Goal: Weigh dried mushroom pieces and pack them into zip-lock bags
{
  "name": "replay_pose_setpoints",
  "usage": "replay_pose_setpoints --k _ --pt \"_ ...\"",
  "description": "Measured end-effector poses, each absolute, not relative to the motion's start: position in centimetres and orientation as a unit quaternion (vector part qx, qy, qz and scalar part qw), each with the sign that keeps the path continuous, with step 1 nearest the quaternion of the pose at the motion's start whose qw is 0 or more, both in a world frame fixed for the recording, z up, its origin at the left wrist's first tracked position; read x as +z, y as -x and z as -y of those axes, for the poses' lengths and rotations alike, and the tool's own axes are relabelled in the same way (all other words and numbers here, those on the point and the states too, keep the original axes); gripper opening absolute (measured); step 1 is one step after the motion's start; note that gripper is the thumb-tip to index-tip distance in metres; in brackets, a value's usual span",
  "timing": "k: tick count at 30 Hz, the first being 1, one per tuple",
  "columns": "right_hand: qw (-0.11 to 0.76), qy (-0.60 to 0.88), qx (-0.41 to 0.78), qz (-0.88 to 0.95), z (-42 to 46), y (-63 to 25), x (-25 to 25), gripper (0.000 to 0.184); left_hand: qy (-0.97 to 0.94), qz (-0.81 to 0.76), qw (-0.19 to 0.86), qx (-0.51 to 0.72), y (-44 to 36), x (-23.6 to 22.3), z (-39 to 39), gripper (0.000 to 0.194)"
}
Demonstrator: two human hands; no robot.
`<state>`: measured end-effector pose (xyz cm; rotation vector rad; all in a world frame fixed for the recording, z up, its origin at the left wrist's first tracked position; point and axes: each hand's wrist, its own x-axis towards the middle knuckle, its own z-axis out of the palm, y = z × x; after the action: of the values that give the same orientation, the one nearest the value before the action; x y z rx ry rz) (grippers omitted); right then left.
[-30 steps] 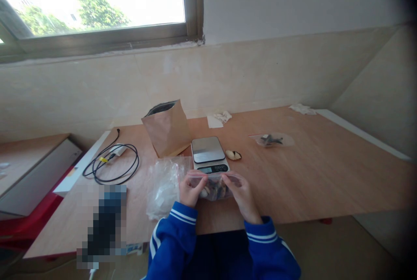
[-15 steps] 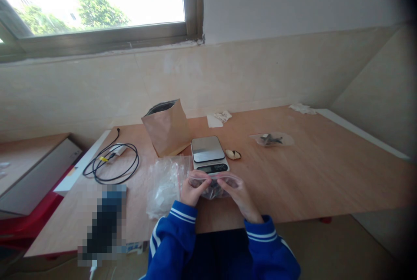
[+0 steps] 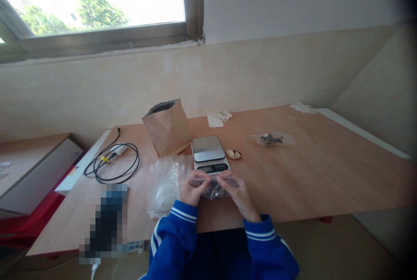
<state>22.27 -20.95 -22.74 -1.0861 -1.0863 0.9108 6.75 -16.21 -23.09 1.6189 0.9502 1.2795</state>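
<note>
Between my hands is a clear zip bag [image 3: 215,191] with dark pieces inside, too small to name. My left hand [image 3: 193,189] is closed on the left part of its top edge, and my right hand [image 3: 237,189] pinches the same edge to the right. Both thumbs are close together near the middle of the seal. Just beyond the bag stands a kitchen scale [image 3: 209,149] with a metal plate and a dark display. A pile of clear plastic bags [image 3: 164,189] lies left of my left hand.
An upright brown paper bag [image 3: 169,128] stands open behind the pile. A small pale object with dark marks [image 3: 233,154] sits right of the scale. Farther right lies a filled clear bag [image 3: 272,139]. On the left are a coiled black cable [image 3: 110,163] and a blurred dark object [image 3: 107,223].
Hardly anything differs. Both hands keep their hold on the zip bag's top edge, and the whole view has shifted very slightly.
</note>
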Motion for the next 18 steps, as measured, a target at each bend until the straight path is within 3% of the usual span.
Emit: replay_pose_setpoints --k 18 --pt "0.624 0.472 0.393 0.483 20.5 -21.4 -23.1 0.014 -0.677 -0.365 0.4 0.498 -6.9 -22.2 16.5 0.016"
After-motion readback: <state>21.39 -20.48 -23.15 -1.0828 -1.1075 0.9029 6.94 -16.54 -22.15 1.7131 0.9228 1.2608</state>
